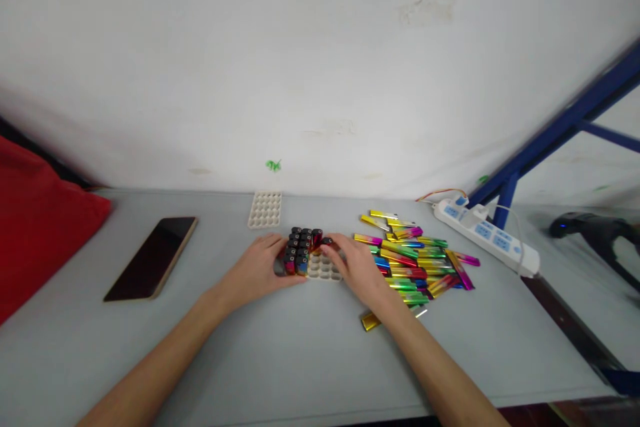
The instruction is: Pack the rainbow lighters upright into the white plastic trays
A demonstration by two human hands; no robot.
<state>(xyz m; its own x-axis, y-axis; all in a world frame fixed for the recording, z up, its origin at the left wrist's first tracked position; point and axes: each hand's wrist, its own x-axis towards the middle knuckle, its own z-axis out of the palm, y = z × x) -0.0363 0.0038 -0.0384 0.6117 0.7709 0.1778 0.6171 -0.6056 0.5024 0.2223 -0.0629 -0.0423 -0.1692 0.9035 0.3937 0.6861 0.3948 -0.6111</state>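
A white tray with round pockets (324, 268) lies in the middle of the table. Several upright lighters (300, 247) with black tops and shiny coloured bodies fill its left part. My left hand (261, 260) curls around the left side of these standing lighters, fingers behind and thumb in front. Between the thumb and fingers of my right hand (354, 265) is one lighter (327, 241), its black top showing over the back of the tray. Just right of that hand lies a loose pile of metallic lighters (410, 263) in yellow, green, red, purple and blue.
A second white pocketed tray (265, 209) lies near the wall. At left are a dark phone (153, 258) and a red cloth-like item (45, 220). A white power strip (487, 237) with plugs, a blue metal frame (510, 180) and a black device (595, 230) stand at right.
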